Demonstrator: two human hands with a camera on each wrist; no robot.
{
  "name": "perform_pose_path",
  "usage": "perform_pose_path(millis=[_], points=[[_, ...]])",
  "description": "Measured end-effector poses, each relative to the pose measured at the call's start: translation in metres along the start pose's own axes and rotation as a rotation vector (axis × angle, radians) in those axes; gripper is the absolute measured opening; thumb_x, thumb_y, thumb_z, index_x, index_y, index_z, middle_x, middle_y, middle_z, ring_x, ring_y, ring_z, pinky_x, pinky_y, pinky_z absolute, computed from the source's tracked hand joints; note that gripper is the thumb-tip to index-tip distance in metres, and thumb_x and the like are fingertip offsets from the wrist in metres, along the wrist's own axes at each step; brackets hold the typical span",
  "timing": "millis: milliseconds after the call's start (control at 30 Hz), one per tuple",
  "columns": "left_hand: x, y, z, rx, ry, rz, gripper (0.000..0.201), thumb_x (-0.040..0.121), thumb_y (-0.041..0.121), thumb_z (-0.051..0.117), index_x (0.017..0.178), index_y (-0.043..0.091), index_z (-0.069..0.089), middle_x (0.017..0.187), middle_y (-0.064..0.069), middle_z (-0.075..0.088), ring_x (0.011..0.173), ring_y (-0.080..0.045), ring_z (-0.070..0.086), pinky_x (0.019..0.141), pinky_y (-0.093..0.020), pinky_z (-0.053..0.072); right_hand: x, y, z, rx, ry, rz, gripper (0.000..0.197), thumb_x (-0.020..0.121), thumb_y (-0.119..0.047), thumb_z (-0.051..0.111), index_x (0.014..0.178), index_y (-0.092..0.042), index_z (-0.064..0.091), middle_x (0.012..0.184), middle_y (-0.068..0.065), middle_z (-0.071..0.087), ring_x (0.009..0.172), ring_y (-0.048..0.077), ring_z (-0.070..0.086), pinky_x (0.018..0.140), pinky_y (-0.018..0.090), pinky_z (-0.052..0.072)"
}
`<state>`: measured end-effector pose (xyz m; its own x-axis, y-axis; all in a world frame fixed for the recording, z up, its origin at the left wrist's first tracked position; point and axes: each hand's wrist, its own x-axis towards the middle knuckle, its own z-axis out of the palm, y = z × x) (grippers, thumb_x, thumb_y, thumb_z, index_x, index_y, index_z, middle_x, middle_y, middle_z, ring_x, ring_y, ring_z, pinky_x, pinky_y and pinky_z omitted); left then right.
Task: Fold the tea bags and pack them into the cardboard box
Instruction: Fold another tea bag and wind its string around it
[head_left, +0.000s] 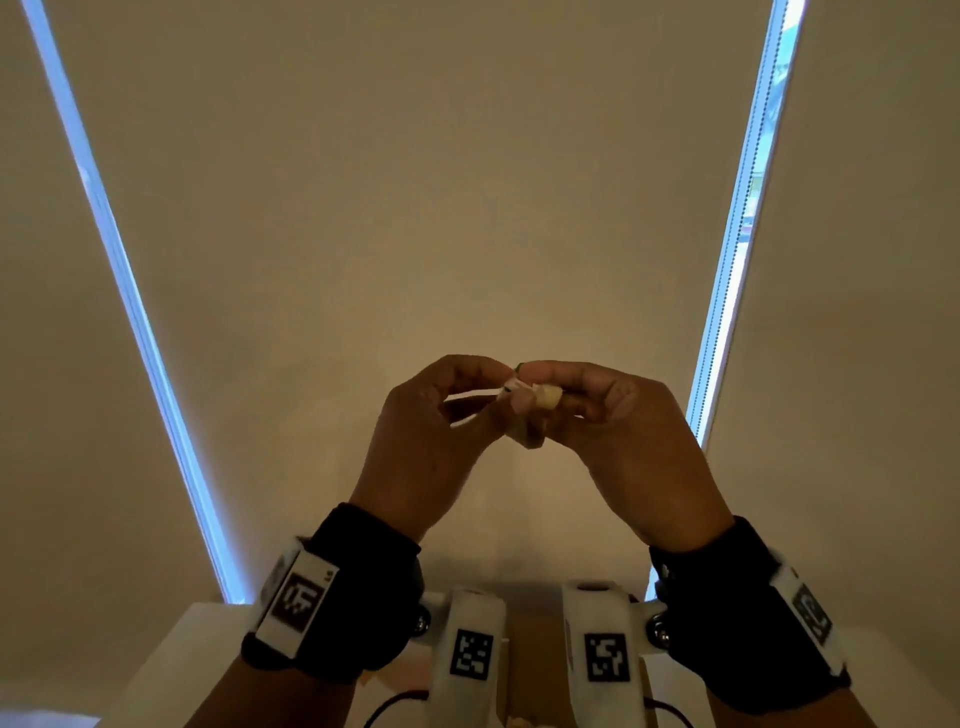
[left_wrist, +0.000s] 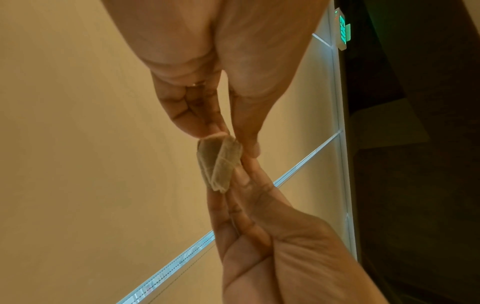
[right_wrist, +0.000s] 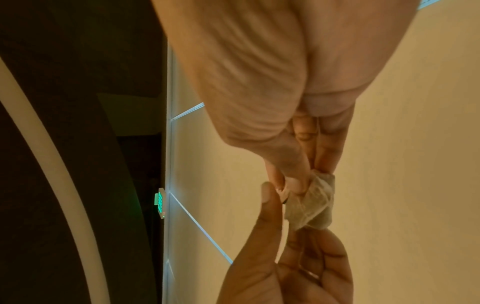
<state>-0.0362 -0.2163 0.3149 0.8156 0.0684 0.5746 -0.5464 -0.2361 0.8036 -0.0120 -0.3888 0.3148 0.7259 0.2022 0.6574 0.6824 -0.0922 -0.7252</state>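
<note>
Both hands are raised in front of me and meet at the fingertips around one beige tea bag (head_left: 531, 415). In the left wrist view the tea bag (left_wrist: 218, 164) is folded over on itself, and my left hand (left_wrist: 233, 142) pinches its upper end between thumb and fingers. My right hand (right_wrist: 306, 179) pinches the crumpled tea bag (right_wrist: 311, 203) from the other side. In the head view my left hand (head_left: 498, 384) and right hand (head_left: 540, 387) touch tip to tip. A strip of brown cardboard box (head_left: 535, 654) shows low down, mostly hidden by the wrist cameras.
Pale roller blinds (head_left: 415, 208) with bright gaps fill the background. A white table (head_left: 171, 654) edge lies at the bottom left. A green exit sign (right_wrist: 159, 202) glows on a dark wall to the side.
</note>
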Motion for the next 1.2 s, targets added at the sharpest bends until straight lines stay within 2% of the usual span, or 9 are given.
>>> perform_pose_path(millis=[233,333,433,567,733,833,1000,1100,1200], points=[[-0.044,-0.055,0.021,-0.052,-0.161,-0.142,0.038,0.082,0.028,0.081,0.116,0.023,0.064,0.098,0.001,0.079,0.090,-0.017,0.077,0.086,-0.038,0.060,-0.047,0.042,-0.008,-0.093,-0.109,0.240,0.032,0.088,-0.017,0.076,0.111,-0.038,0.072,0.104,-0.025,0.074,0.098,-0.010,0.067,0.082,0.004,0.046],[-0.071,-0.095,0.041,-0.045,-0.201,-0.269,0.038,0.081,0.021,0.084,0.113,0.026,0.065,0.097,0.002,0.078,0.088,-0.013,0.075,0.080,-0.032,0.062,-0.085,0.073,-0.014,0.001,-0.146,0.403,0.039,0.082,-0.017,0.082,0.118,-0.028,0.072,0.111,-0.013,0.076,0.102,0.004,0.071,0.086,0.018,0.055],[-0.105,-0.142,0.063,-0.038,-0.268,-0.396,0.045,0.078,0.019,0.087,0.116,0.027,0.064,0.099,0.001,0.078,0.093,-0.015,0.075,0.085,-0.038,0.061,-0.127,0.109,-0.020,0.034,-0.171,0.540,0.045,0.075,-0.017,0.086,0.118,-0.023,0.073,0.109,-0.006,0.077,0.102,0.012,0.073,0.088,0.028,0.057],[-0.155,-0.206,0.092,0.017,-0.393,-0.549,0.057,0.073,0.035,0.090,0.122,0.030,0.061,0.104,0.007,0.075,0.098,-0.011,0.073,0.089,-0.043,0.060,-0.188,0.166,-0.027,-0.106,-0.227,0.669,0.038,0.080,-0.018,0.083,0.115,-0.028,0.073,0.107,-0.012,0.076,0.101,0.001,0.070,0.091,0.020,0.054],[-0.219,-0.265,0.139,-0.013,-0.538,-0.795,0.051,0.085,0.011,0.081,0.124,0.029,0.055,0.107,0.001,0.070,0.094,-0.011,0.073,0.083,-0.033,0.062,-0.270,0.234,-0.031,-0.235,-0.269,0.839,0.041,0.084,-0.012,0.078,0.119,-0.031,0.071,0.119,-0.016,0.069,0.103,-0.006,0.064,0.091,0.017,0.054],[-0.247,-0.295,0.167,0.061,-0.558,-0.843,0.048,0.082,0.013,0.081,0.116,0.034,0.056,0.108,-0.003,0.069,0.099,-0.022,0.071,0.085,-0.045,0.061,-0.310,0.264,-0.033,-0.271,-0.236,0.884,0.038,0.087,-0.012,0.075,0.120,-0.030,0.071,0.120,-0.015,0.068,0.107,-0.001,0.064,0.094,0.025,0.056],[-0.259,-0.328,0.205,0.357,-0.583,-0.746,0.041,0.090,0.023,0.074,0.128,0.023,0.056,0.113,-0.001,0.067,0.103,-0.023,0.066,0.085,-0.037,0.058,-0.338,0.305,-0.034,-0.402,-0.195,0.884,0.038,0.087,-0.003,0.070,0.119,-0.023,0.071,0.116,-0.008,0.069,0.102,0.011,0.066,0.084,0.016,0.055],[-0.258,-0.347,0.214,0.485,-0.609,-0.708,0.056,0.089,0.032,0.075,0.139,0.025,0.052,0.126,-0.003,0.066,0.113,-0.026,0.063,0.095,-0.038,0.053,-0.335,0.322,-0.032,-0.416,-0.209,0.891,0.037,0.084,-0.010,0.075,0.119,-0.023,0.071,0.120,0.001,0.071,0.107,0.022,0.067,0.090,0.039,0.058],[-0.252,-0.364,0.221,0.617,-0.673,-0.684,0.054,0.090,0.041,0.069,0.140,0.030,0.049,0.129,-0.005,0.064,0.113,-0.031,0.062,0.096,-0.045,0.053,-0.326,0.342,-0.028,-0.480,-0.291,0.907,0.037,0.083,-0.020,0.075,0.120,-0.026,0.071,0.119,0.004,0.072,0.111,0.029,0.065,0.097,0.049,0.052]])
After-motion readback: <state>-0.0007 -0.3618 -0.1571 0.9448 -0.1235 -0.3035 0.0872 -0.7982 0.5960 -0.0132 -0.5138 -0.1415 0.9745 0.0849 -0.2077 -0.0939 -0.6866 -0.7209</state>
